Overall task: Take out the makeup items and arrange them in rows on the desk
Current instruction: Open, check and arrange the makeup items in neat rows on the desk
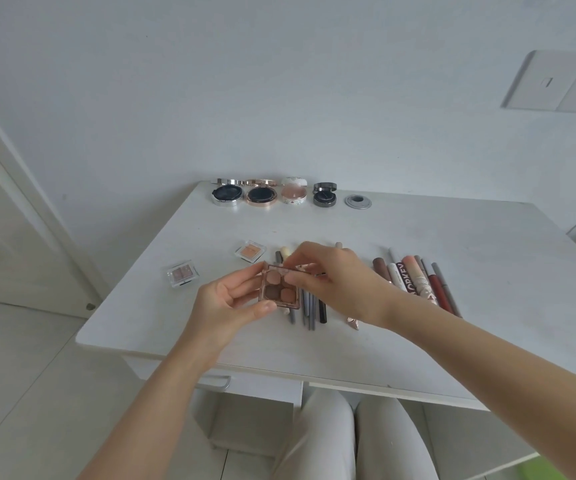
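Rose-Toned Palette Held Above Counter

Rose-toned four-pan palette (280, 287) is held above the white counter (453, 258), over grey pencils (309, 308). Left hand (226, 303) grips its near-left corner, thumb curled beneath. Right hand (328, 271) pinches its far edge. Four open compacts (272, 194) stand in a row at the counter's rear. Two small clear-cased shadows (182, 273) lie left; lip products (418, 282) lie right.

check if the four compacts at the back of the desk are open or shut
Open: all four compacts have lids raised toward the wall, showing their insides.
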